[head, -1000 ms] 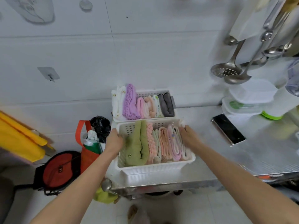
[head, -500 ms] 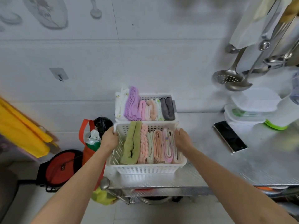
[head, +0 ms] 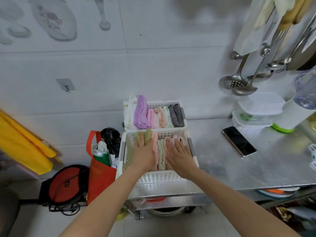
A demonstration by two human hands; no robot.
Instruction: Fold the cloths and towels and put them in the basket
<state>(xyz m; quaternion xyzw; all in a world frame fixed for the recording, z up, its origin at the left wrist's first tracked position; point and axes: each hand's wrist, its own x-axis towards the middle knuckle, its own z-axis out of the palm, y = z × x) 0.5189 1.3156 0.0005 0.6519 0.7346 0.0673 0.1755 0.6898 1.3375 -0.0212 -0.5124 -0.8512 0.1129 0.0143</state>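
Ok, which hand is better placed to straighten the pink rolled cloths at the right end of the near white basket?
Right. The right hand already lies flat on the pink rolled cloths, while the left hand rests on the green folded towel at the other end.

The near basket (head: pixel 159 177) sits at the bench's (head: pixel 222 168) left front corner, packed side to side with upright folded cloths (head: pixel 159 156); both hands (head: pixel 143 154) (head: pixel 179 158) lie flat on top of them, so little room shows inside. The far basket (head: pixel 171 104) touches it behind, also full, with the wall (head: pixel 153 65) right at its back. To the right the bench is bare as far as a phone (head: pixel 239 141); beyond that stand stacked boxes (head: pixel 256 113) and a white cylinder (head: pixel 294 113). Ladles (head: pixel 239 82) hang low over that far right corner. Left of the bench edge a red bag (head: pixel 99 173) stands on the floor.
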